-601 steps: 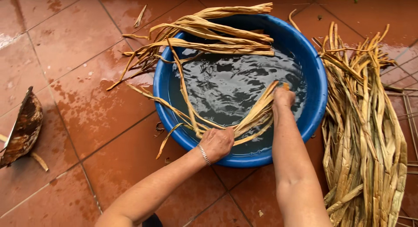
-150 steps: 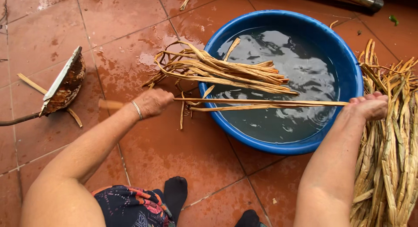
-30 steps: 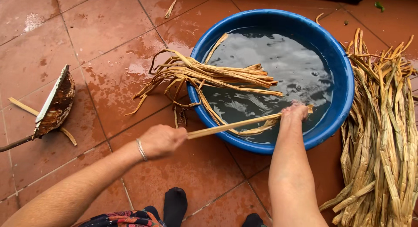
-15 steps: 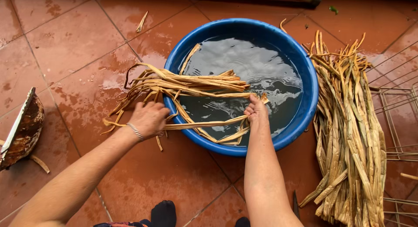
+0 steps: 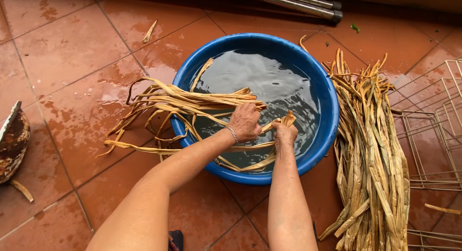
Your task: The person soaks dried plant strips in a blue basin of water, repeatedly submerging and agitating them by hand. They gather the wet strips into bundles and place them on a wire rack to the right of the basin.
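Observation:
A round blue basin (image 5: 317,82) full of water stands on the wet red tile floor. A bunch of long tan leaf strips (image 5: 173,104) lies across its left rim, ends trailing onto the tiles. My left hand (image 5: 245,122), with a bracelet at the wrist, presses down on the strips over the water. Close beside it, my right hand (image 5: 285,131) is closed around the end of a leaf strip (image 5: 255,147) that curves back toward the basin's near rim.
A thick pile of dry leaf strips (image 5: 370,154) lies on the tiles right of the basin. Wire racks (image 5: 428,130) stand at the far right. Metal poles (image 5: 293,0) lie along the top edge. A brown husk-like object (image 5: 12,142) sits at the far left.
My left hand has moved from the strips outside the basin's left rim to over the water, right next to my right hand. The view has shifted closer to the basin.

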